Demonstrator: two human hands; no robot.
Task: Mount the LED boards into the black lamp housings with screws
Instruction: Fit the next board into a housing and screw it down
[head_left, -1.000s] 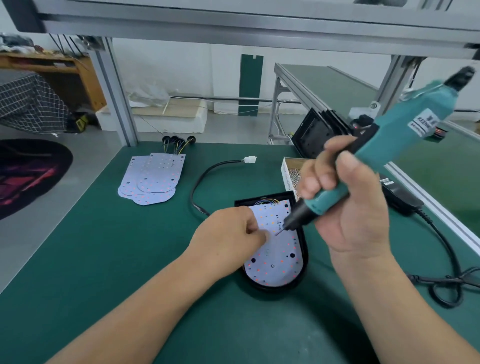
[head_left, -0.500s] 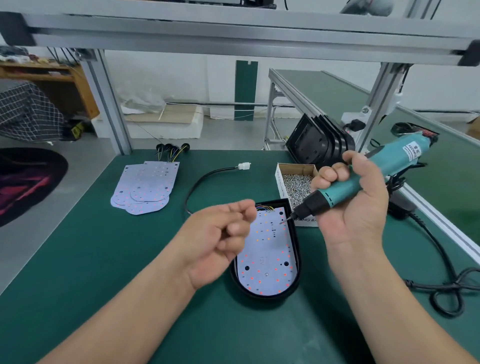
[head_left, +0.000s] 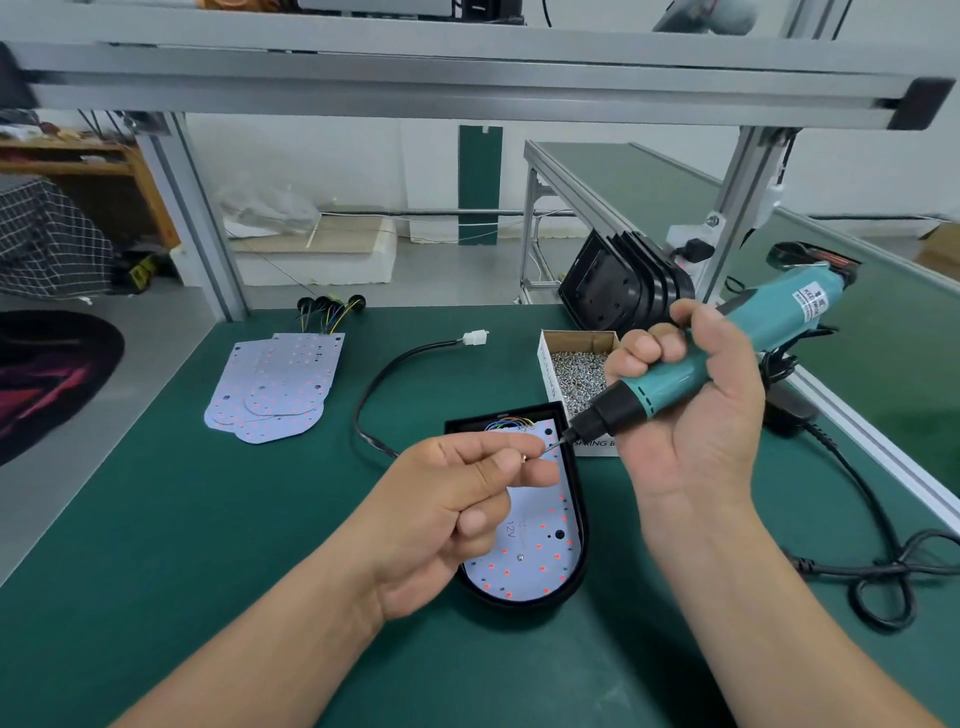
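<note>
My left hand (head_left: 457, 514), in the middle of the frame, pinches a tiny screw (head_left: 523, 457) between thumb and finger, right by the tip of the electric screwdriver (head_left: 753, 338) that my right hand (head_left: 685, 410) grips tight. Under them one LED board (head_left: 540, 545) lies inside its black housing (head_left: 522, 604). One small screw head (head_left: 520, 557) shines low on the board, so I think that one is already in. The other holes I can see look empty (my hand hides some). Lots is left to do: more boards (head_left: 280, 384) wait at the left, more housings (head_left: 623, 283) stand at the upper right, and the box of screws (head_left: 576, 371) holds plenty.
</note>
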